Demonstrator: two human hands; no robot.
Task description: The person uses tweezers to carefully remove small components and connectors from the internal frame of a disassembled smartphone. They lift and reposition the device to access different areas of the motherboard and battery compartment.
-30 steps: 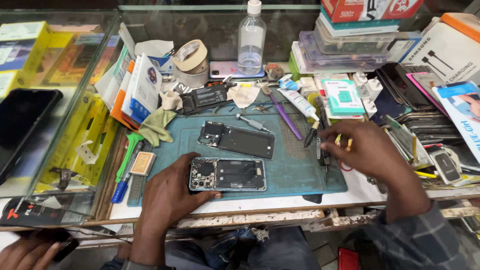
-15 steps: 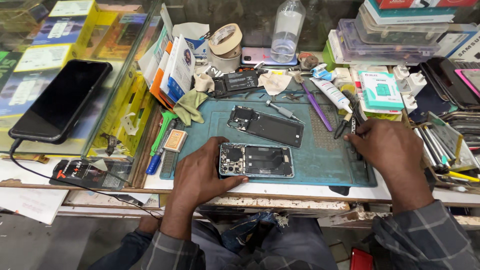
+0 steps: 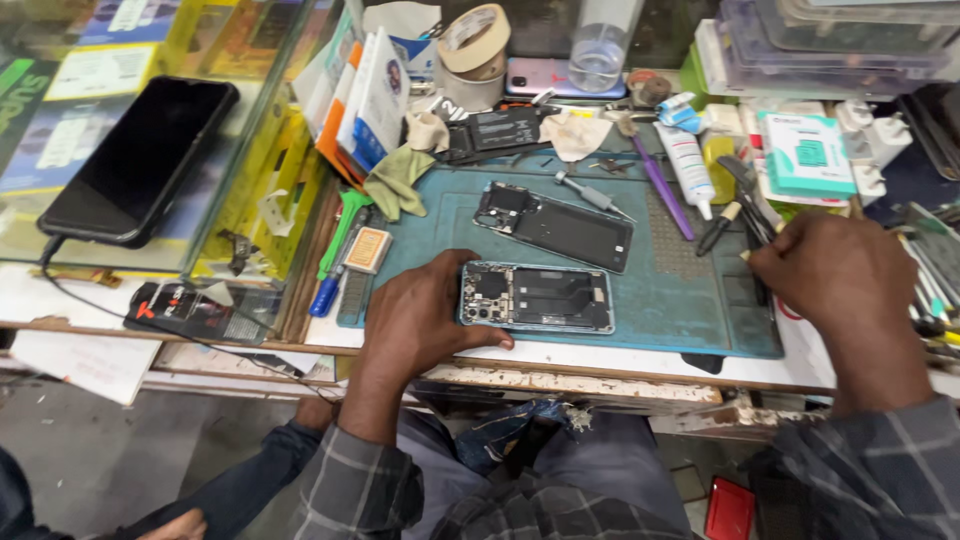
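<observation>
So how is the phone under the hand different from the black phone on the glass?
The opened phone lies on the teal mat with its insides showing; the black phone is closed, showing only a dark screen. The left hand touches the opened phone; nothing touches the black phone, which has a cable plugged in. Both lie flat.

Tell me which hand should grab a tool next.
Right, probably. The right hand already rests at the tools beside the mat, while the left hand is busy steadying the opened phone.
</observation>
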